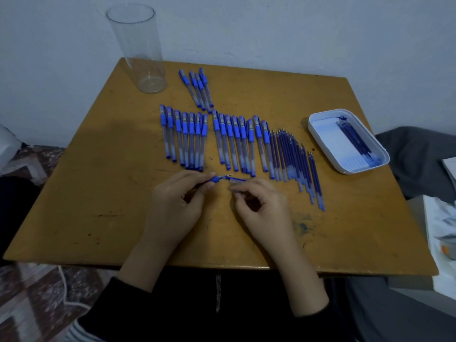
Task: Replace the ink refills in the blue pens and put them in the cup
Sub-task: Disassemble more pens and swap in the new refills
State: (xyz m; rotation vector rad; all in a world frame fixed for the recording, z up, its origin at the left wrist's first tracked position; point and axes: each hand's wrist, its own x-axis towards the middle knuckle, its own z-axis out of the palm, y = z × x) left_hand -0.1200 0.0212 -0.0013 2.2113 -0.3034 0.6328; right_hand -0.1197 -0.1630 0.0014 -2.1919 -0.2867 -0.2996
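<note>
Dark sleeves (116, 302) at the near edge, both forearms reaching out over the table (98, 206). L hand (176, 201) has fingers curled round a pen (215, 179), w/ thumb & forefinger pinching it by the blue grip. Its metal tip points right, toward the other hand. R hand (261, 208) pinches a small clear-and-blue piece (237, 180) btwn thumb & fingertips, other fingers curled under. Can't tell if it's a cap or a barrel end. Pen tip & that piece are just beside each other, approx mid-table.

Blue ink stain (302, 227) on the wood, just right of R hand.

Beyond the hands is a row of capped pens lying side by side, caps away from the person. There's a left group (183, 139), then a gap, then a right group (237, 141). Right up against the right group lie loose refills (291, 159) in a slanted row, tips away from the person. The nearest ones reach about level w/ R hand.

Right of those, and apart from them, is a white tray (333, 141) w/ a bundle of refills (355, 139) lying along its right side.

Further back, four pens (198, 90) lie in a small bunch, just past the gap in the row.

Far left corner: clear cup (138, 45), upright, well apart from both hands. Pale wall (271, 28) behind.
</note>
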